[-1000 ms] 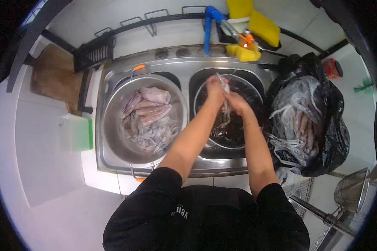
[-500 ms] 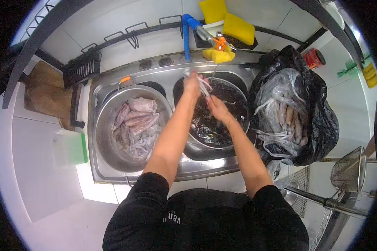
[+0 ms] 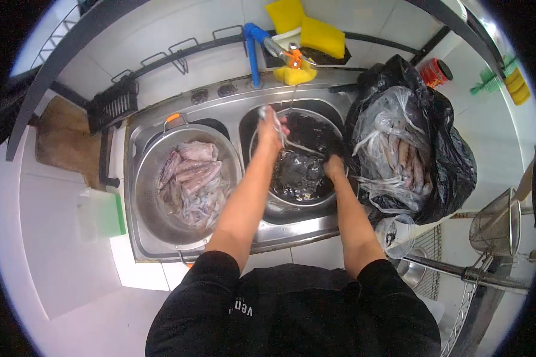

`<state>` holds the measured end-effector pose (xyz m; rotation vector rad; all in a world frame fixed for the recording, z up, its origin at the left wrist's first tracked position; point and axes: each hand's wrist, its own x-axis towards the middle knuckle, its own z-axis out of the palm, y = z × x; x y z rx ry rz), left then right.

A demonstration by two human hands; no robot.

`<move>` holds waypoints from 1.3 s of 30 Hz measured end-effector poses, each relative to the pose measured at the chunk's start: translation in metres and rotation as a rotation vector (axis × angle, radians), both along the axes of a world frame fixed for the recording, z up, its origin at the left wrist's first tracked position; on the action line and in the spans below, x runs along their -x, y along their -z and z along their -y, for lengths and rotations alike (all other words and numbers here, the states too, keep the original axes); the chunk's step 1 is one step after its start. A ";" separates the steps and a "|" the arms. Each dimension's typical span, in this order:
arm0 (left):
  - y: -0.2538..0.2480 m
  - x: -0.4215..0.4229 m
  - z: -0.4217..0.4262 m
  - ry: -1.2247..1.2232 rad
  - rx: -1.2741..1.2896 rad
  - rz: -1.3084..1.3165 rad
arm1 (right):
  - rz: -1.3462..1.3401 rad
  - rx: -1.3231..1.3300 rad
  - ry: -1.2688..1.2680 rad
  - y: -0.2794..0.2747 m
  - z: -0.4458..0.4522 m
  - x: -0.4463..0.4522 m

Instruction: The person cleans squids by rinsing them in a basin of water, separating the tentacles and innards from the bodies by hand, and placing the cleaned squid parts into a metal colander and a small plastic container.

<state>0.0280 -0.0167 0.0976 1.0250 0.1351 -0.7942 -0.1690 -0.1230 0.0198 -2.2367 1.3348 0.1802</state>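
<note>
My left hand point(image 3: 271, 134) is raised over the right sink basin, closed on a squid piece point(image 3: 280, 126) with pale, thin tentacles. One long strand stretches from it across the dark water point(image 3: 315, 128) toward my right hand. My right hand point(image 3: 335, 166) dips into that water at the right side of the metal pot point(image 3: 304, 204); its fingers are hidden, so whether it grips the strand's end cannot be told. Left of my arms, a large metal pot point(image 3: 147, 184) holds several cleaned squid point(image 3: 196, 172) with pinkish bodies and whitish tentacles.
A thin stream falls from the tap point(image 3: 280, 50), which has a yellow sponge piece point(image 3: 295, 74) around it. On the right, a black plastic bag point(image 3: 455, 172) holds a clear bag of squid point(image 3: 402, 160). A strainer point(image 3: 493, 226) hangs at far right; a cutting board point(image 3: 68, 140) leans left.
My right hand has moved right and down into the water, away from my left hand. The strand between them is now stretched longer. The whole view has shifted slightly.
</note>
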 end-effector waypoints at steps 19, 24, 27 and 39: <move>0.031 -0.008 0.067 -0.122 -0.365 0.395 | 0.700 -0.691 -0.013 -0.108 -0.005 -0.117; -0.092 -0.014 0.002 -0.118 -0.367 0.985 | 0.855 -0.873 0.171 -0.083 0.013 -0.130; -0.168 -0.005 -0.012 -0.346 -0.092 1.506 | 0.813 -0.733 0.147 -0.117 -0.006 -0.137; -0.230 0.003 0.013 0.048 -0.521 2.008 | 0.713 0.356 -0.479 -0.126 0.023 -0.172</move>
